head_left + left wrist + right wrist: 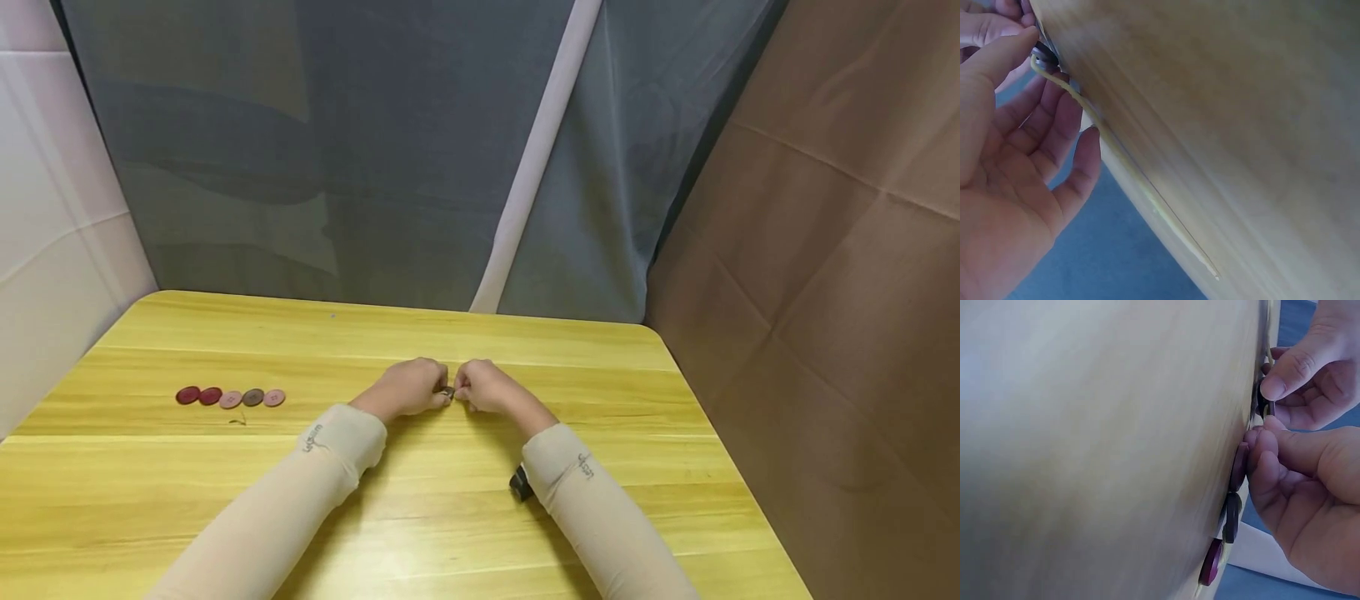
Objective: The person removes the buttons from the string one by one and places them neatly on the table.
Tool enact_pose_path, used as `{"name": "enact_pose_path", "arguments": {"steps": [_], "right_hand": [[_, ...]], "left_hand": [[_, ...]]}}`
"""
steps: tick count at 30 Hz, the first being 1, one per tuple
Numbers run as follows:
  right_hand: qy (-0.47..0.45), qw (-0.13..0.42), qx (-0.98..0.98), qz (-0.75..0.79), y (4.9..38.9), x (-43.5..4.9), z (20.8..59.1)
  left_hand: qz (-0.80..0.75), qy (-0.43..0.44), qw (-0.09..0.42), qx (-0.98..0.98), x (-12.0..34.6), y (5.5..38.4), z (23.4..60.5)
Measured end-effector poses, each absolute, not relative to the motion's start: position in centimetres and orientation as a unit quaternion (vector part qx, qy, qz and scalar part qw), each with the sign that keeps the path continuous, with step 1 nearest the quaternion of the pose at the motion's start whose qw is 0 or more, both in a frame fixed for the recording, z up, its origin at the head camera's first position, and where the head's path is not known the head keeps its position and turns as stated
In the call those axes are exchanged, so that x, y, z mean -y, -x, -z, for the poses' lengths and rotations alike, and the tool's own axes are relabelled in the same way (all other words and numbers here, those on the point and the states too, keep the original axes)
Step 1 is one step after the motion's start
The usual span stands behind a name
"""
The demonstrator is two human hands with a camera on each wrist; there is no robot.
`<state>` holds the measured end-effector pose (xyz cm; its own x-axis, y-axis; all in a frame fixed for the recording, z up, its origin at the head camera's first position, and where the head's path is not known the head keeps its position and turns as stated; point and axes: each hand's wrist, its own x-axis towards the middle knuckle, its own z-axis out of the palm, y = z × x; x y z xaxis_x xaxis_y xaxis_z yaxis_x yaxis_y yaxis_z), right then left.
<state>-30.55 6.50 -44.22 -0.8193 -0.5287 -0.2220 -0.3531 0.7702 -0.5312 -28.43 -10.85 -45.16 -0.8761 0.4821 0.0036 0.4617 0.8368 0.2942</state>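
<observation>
My left hand [408, 387] pinches a dark button [1045, 55] between thumb and fingertip over the table's far half. A pale yellow cord [1132, 169] comes off this button and trails along the table, its tip loose. Close beside it, my right hand [487, 387] has thumb and fingertips pinched on the cord where it leaves the button's other side. Beyond those fingertips, the right wrist view shows a dull pink button [1239, 467], a dark button [1231, 517] and a dark red button [1211, 562] in line along the cord. In the head view, the right hand hides them.
At the left of the wooden table [420, 517] lies a row of loose buttons: dark red buttons [198, 396], pink ones [230, 400] and a brown one [253, 397]. A small thin scrap [237, 421] lies below them. Curtains [420, 167] surround the table.
</observation>
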Motion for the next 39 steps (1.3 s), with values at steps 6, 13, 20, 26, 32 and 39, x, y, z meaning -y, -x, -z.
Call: {"name": "enact_pose_path", "arguments": {"steps": [6, 13, 20, 26, 32, 39], "right_hand": [[0.238, 0.192, -0.920, 0.245, 30.7, -6.6, 44.2], [0.223, 0.217, -0.913, 0.263, 30.9, -6.6, 44.3], [0.219, 0.221, -0.912, 0.266, 30.8, -6.7, 44.2], [0.209, 0.221, -0.908, 0.289, 30.7, -6.8, 44.1], [0.205, 0.225, -0.904, 0.301, 30.7, -6.8, 44.2], [0.204, 0.227, -0.901, 0.307, 30.9, -6.9, 44.3]], "left_hand": [[-0.156, -0.245, 0.042, -0.956, 11.0, 28.5, 45.2], [-0.143, -0.275, 0.029, -0.950, 10.9, 28.3, 45.1], [-0.154, -0.278, 0.026, -0.948, 10.9, 28.6, 45.3], [-0.186, -0.273, 0.048, -0.943, 11.3, 28.8, 45.1], [-0.236, -0.285, 0.046, -0.928, 11.8, 28.9, 45.1], [-0.262, -0.285, 0.045, -0.921, 12.2, 29.1, 45.2]]}}
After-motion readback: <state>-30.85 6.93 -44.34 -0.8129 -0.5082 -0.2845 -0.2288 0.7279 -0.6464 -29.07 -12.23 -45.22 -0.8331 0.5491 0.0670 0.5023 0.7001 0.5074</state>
